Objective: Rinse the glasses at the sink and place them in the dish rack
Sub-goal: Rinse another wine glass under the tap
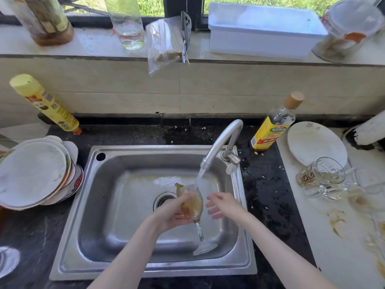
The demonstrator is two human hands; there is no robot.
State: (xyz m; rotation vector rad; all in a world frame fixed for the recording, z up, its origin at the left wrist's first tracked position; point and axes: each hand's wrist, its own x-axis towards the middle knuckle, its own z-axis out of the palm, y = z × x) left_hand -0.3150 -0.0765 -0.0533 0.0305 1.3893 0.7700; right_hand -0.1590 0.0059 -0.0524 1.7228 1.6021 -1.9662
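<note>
Stemmed glass (190,202) tilting under tap (220,142) stream over sink (108,205); I'm gripping bowl in left hand (173,213), right hand (220,204) hovering, fingers spread. Should be rotating rim through water, flushing amber residue.

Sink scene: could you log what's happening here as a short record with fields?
activity: rinsing a stemmed glass under running water
tap: on, stream hitting the glass bowl
left hand: grips the glass bowl, stem pointing toward the person
right hand: fingers relaxed, beside the glass, holding nothing
glass state: yellowish liquid inside, tilted over the sink
waiting dishes: dirty glasses on the right counter; stacked plates on the left
dish rack: not visible
</note>
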